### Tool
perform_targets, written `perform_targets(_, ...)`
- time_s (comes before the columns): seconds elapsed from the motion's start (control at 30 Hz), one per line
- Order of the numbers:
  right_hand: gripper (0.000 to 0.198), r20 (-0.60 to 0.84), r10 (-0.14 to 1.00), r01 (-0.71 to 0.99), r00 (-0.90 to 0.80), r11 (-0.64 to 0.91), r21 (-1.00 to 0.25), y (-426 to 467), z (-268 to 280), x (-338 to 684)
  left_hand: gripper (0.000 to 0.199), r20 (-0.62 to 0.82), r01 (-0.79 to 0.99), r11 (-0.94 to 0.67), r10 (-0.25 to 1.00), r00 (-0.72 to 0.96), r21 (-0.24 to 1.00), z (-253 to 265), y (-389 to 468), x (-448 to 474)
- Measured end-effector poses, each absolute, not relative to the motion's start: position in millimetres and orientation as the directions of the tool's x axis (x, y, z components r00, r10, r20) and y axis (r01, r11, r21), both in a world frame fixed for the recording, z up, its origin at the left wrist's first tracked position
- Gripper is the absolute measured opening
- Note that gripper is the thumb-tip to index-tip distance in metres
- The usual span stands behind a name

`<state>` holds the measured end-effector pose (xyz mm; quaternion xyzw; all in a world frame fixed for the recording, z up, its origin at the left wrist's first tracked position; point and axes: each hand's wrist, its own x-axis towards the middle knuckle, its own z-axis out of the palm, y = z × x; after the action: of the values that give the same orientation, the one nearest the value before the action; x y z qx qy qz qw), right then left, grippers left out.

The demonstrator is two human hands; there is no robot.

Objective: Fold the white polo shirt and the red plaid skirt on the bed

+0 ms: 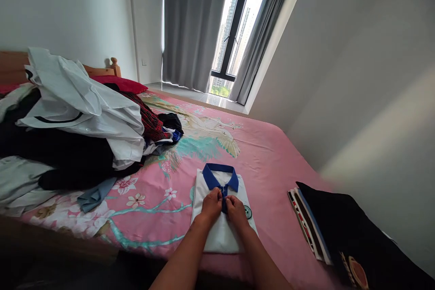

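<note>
A white polo shirt [220, 235] with a blue collar lies folded in a neat rectangle near the front of the bed. A round green badge [248, 211] shows on its chest, by my right wrist. My left hand [212, 203] pinches the left side of the blue button placket [224, 206], just below the collar. On the other side of the placket, my right hand [235, 209] pinches too, its fingertips close to those of the left. Whether a button sits between the fingers is too small to make out.
A large heap of loose clothes, topped by a white garment [84, 95], covers the bed's left side. At the right lies a stack of folded clothes [353, 226] with a black one on top. The pink flowered bedsheet [272, 163] reaches toward the window and right wall.
</note>
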<state>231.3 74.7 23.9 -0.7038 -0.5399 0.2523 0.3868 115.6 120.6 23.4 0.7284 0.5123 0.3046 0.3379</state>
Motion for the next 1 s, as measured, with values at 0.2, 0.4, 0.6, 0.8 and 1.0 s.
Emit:
perform_targets(0.2,0.026,0.038,0.962,0.523,0.270,-0.114,-0.845,78.3,14.8,236.8,0.013,0.119,0.495,-0.262,0.946,0.302,0.828,18.4,121.6,114.4)
perform_targets(0.4,0.015,-0.040,0.980,0.549,0.192,-0.142,-0.824,91.8,20.2,240.3,0.016,0.146,0.459,-0.285,0.938,0.314,0.842,21.3,123.5,111.9)
perform_targets(0.6,0.004,0.001,0.975,0.643,0.224,-0.147,-0.752,98.7,25.4,241.2,0.012,0.119,0.440,-0.268,0.934,0.338,0.857,23.8,135.4,110.6)
perform_targets(0.8,0.008,0.045,0.962,0.686,0.270,-0.159,-0.710,96.8,21.4,235.9,0.007,0.078,0.431,-0.229,0.937,0.340,0.873,17.8,143.1,111.7)
perform_targets(1.0,0.009,0.057,0.965,0.700,0.258,-0.146,-0.699,93.8,21.8,234.0,0.022,0.082,0.461,-0.225,0.947,0.310,0.858,21.0,139.7,112.6)
